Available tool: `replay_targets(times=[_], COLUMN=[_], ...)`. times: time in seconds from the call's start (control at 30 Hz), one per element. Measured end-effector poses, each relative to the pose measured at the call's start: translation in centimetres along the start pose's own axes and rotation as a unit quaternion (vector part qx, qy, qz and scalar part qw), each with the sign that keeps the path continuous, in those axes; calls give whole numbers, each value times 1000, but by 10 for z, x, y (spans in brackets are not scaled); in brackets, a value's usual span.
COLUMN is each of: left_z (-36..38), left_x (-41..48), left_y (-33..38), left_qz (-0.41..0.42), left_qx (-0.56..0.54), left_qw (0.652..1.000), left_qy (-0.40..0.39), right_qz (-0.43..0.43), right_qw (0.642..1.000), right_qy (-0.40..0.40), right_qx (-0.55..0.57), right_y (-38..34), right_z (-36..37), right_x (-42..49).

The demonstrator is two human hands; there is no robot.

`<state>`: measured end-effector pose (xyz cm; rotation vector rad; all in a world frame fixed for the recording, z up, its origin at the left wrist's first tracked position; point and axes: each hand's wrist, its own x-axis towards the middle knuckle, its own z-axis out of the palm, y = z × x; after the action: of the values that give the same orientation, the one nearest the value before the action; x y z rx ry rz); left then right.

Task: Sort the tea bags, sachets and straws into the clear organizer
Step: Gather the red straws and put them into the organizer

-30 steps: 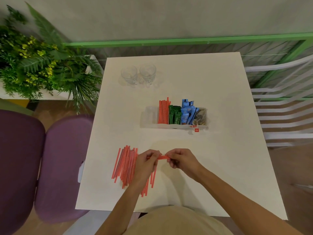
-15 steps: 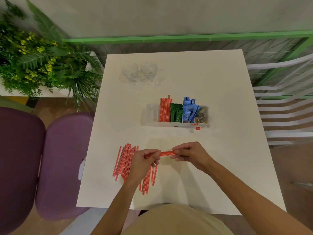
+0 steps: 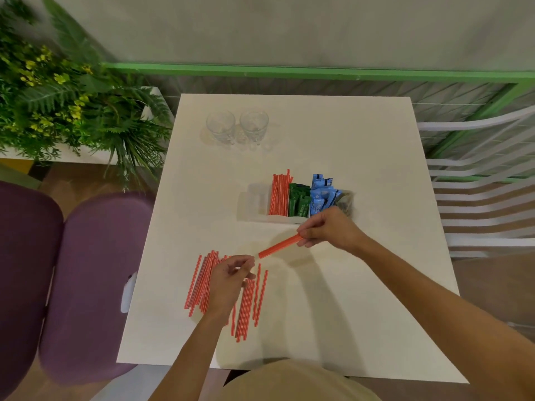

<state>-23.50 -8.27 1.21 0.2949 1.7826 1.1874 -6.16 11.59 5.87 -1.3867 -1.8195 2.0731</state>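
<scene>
A clear organizer (image 3: 254,202) stands mid-table, holding red straws (image 3: 279,195), green sachets (image 3: 299,199), blue sachets (image 3: 321,196) and dark tea bags (image 3: 346,201); its leftmost compartment looks empty. My right hand (image 3: 327,228) grips a small bundle of red straws (image 3: 279,246) just in front of the organizer, held above the table. My left hand (image 3: 231,280) hovers over the loose pile of red straws (image 3: 202,280) at the near left, fingers loosely curled and holding nothing.
Two empty glasses (image 3: 237,128) stand at the table's far side. A leafy plant (image 3: 58,105) sits left of the table, purple chairs (image 3: 86,270) at the near left, a white slatted chair (image 3: 480,198) at the right, and a green rail (image 3: 289,72) behind.
My left hand has let go of the straw bundle. My right hand has carried the bundle up and to the right, toward the organizer.
</scene>
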Motion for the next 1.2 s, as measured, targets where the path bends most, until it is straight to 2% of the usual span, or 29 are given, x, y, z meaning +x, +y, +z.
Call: replay_targets(times=[0.1, 0.23, 0.4, 0.57, 0.77, 0.97, 1.1, 1.2], left_z=[-4, -9, -13, -13, -12, -15, -18, -24], left_x=[3, 6, 6, 6, 1, 2, 3, 3], left_y=[-2, -6, -18, -26, -34, -43, -46, -49], left_qz=[-8, -26, -35, -31, -3, 30, 36, 58], left_qx=[-6, 8, 59, 101, 165, 225, 260, 332], left_qw=[1000, 999, 998, 994, 986, 974, 964, 941], left_qy=[16, 20, -8, -21, -28, -24, -37, -32], right_qz=[-35, -74, -84, -46, -35, -100, -127, -153], right_qw=[993, 968, 921, 882, 861, 831, 840, 853], right_qy=[31, 57, 24, -45, -59, -14, 23, 47], right_qx=[-105, -235, -380, -466, -504, -548, -526, -496], right_y=[-36, -84, -107, -103, -93, -98, -102, -104], right_z=[-21, -37, -26, 2, 15, 4, -2, 0], right_x=[20, 48, 89, 109, 121, 116, 110, 96])
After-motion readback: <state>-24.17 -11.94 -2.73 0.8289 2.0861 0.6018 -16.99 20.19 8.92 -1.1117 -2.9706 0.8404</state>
